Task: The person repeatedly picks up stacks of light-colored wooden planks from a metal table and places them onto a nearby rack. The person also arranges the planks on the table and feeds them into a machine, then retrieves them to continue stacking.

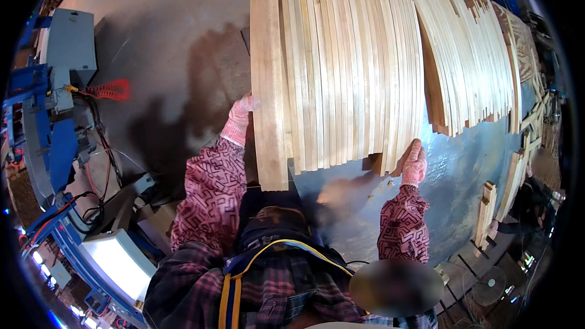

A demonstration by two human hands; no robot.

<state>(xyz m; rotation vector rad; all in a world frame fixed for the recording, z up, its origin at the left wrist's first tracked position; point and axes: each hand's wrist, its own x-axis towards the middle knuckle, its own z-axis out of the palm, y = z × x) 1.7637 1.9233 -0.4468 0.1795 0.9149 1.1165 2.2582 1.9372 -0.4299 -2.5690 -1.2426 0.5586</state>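
A row of pale wooden boards stands on edge, packed side by side, on a smooth metal table. At its left end is a wider board that reaches nearer to me than the others. My left hand, in a pinkish glove, is closed at this board's outer edge; its fingertips are partly hidden there. My right hand, gloved too, is at the near right corner of the row. Its fingers are stretched out and lie beside the last boards, holding nothing. Patterned sleeves cover both forearms.
A second row of boards lies to the right, with a gap between the rows. Blue machinery with grey boxes and a red coiled hose is at the left. A person's hand shows near some short boards at the lower right.
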